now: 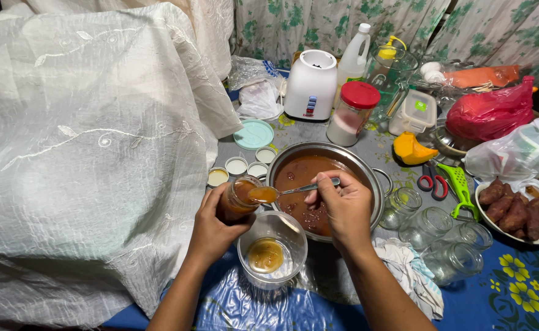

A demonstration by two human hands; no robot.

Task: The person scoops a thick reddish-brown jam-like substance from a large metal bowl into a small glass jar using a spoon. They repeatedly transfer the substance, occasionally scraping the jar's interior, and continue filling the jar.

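That clear bowl [272, 248] sits under to catch drips; your left hand [211, 230] grips the tilted jar [237, 199] while your right hand [345, 205] pinches the loaded spoon [281, 192] over it.

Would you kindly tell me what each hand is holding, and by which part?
The left hand grips a small glass jar around its body; the right hand pinches a metal spoon by its handle.

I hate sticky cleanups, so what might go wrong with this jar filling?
The spoon in the right hand is brimming at the mouth of the small jar, which the left hand holds tilted: puree may run down the glass. Drips could also miss the plastic bowl and land near the white cloth.
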